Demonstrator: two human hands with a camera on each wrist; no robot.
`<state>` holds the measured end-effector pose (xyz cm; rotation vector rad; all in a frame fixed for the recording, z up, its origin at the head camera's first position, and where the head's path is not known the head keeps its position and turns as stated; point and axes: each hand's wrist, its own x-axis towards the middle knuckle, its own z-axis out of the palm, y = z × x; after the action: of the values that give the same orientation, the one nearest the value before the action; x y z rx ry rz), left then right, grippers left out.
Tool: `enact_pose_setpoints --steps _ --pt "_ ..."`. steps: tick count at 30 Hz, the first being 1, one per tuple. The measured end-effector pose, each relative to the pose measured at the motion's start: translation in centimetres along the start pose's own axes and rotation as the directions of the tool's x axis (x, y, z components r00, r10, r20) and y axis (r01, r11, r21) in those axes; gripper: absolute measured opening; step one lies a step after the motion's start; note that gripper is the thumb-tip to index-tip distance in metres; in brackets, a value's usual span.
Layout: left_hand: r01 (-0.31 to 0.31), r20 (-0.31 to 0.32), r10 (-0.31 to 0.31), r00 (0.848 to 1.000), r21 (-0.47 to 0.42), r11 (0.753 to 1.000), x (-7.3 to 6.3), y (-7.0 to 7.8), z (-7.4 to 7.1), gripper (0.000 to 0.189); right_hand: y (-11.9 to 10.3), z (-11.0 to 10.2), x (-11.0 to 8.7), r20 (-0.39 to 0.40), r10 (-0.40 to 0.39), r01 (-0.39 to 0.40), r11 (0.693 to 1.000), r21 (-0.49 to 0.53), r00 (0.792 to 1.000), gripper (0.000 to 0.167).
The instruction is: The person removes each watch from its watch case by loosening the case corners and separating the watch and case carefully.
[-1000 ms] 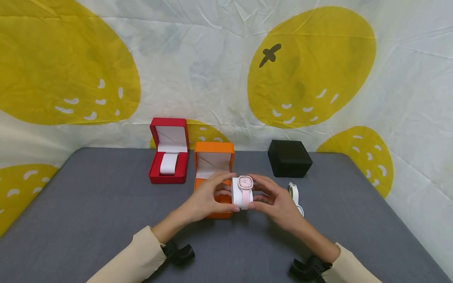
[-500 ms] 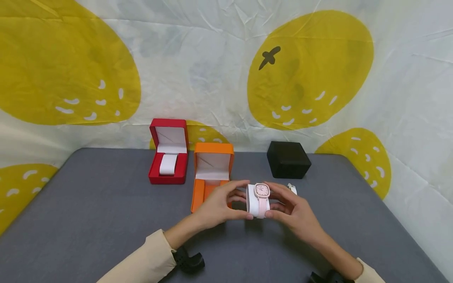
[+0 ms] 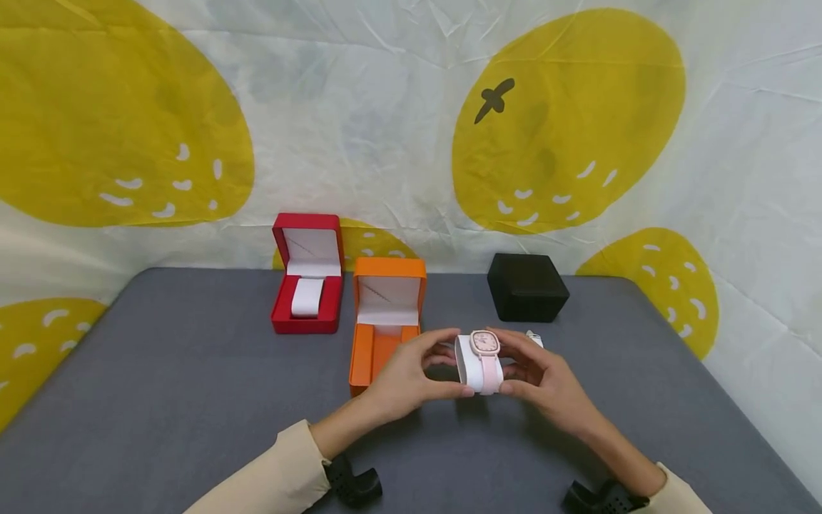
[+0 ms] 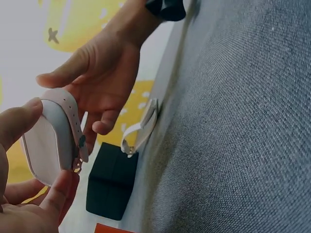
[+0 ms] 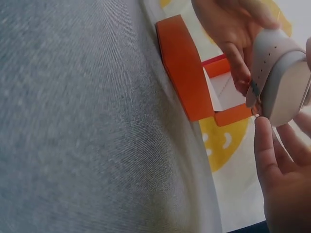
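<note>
A pink watch (image 3: 485,344) with a square-cornered dial is strapped round a white watch cushion (image 3: 469,365). Both hands hold this cushion above the table, right of the orange watch box (image 3: 389,267). My left hand (image 3: 407,378) pinches its left end between thumb and fingers. From the other side my right hand (image 3: 546,378) grips the right end, its thumb low at the front. The strap's buckle and holes show underneath in the right wrist view. Behind the right hand a white watch (image 4: 141,128) rests on the table, mostly hidden in the head view.
The orange box stands with its lid up and a bare slot inside. Left of it is an opened red box (image 3: 307,325) with a white cushion. A closed black box (image 3: 528,288) sits at the back right on the grey table (image 3: 193,400). A patterned cloth (image 3: 359,143) hangs behind.
Both hands have carried the cushion with the pink watch rightward and slightly nearer, away from the orange box, whose slot now shows. The boxes stay in place.
</note>
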<state>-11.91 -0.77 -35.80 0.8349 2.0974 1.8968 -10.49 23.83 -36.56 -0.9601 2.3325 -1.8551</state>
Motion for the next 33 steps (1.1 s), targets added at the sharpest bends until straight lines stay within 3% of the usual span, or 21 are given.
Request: enact_pose_setpoints --steps 7,14,22,33 --pt "-0.017 0.011 0.017 1.000 0.005 1.000 -0.2 -0.1 0.4 0.072 0.1 0.4 -0.2 0.071 0.052 -0.056 0.997 0.047 0.996 0.080" --pt "-0.050 0.023 0.050 0.999 0.020 0.999 -0.5 -0.5 0.9 0.074 -0.2 0.9 -0.5 0.097 0.100 -0.100 0.995 -0.003 0.990 0.083" --pt "-0.055 0.018 0.054 0.998 0.022 0.998 -0.6 -0.7 1.2 0.076 -0.1 1.1 -0.6 0.069 0.087 -0.080 0.992 -0.100 0.994 0.080" --pt "-0.050 0.029 0.049 0.998 0.036 0.998 -0.8 -1.3 1.2 0.075 0.5 1.9 -0.9 0.041 0.074 -0.070 0.993 -0.096 0.996 0.076"
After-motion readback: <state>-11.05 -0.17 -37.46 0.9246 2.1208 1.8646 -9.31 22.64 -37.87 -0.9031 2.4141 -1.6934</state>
